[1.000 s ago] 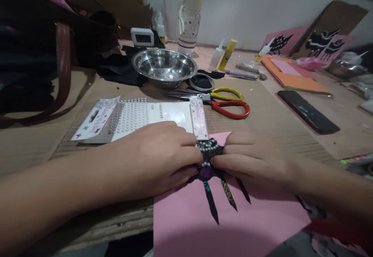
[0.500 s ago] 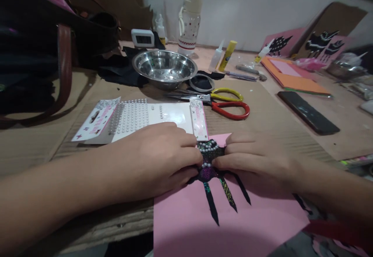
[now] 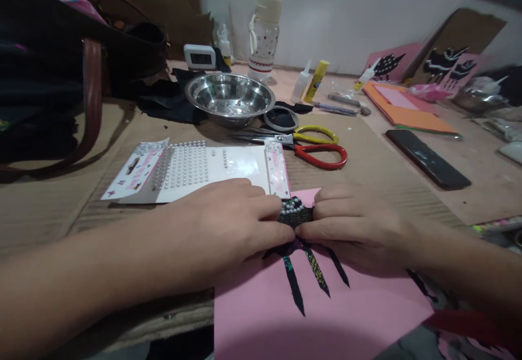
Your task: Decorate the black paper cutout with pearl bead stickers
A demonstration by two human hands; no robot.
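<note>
A black cut-out (image 3: 294, 217) with glitter and rows of small pearl beads (image 3: 293, 206) lies on a pink sheet of paper (image 3: 261, 316). Its pointed black strips run down toward me, some with green and gold glitter. My left hand (image 3: 240, 218) is closed at the cut-out's left side, its thumb reaching to the middle. From the right, my right hand (image 3: 354, 221) meets it, fingers curled and thumb pressed on the same spot. The thumb tips nearly touch and cover the lower pearls. Beyond my left hand lies a pearl sticker sheet (image 3: 244, 163), partly used.
Scissors (image 3: 314, 145) with yellow and red handles lie beyond the sheet, beside a steel bowl (image 3: 230, 96). A bottle (image 3: 264, 33), a glue stick (image 3: 317, 81) and glue bottles stand behind. At right are a dark phone-like slab (image 3: 428, 159) and orange paper (image 3: 424, 118). A bag (image 3: 92, 88) stands left.
My left thumb has slid right toward my right thumb, covering the lower row of pearls that showed before. My right hand has barely shifted. The view has tilted slightly.
</note>
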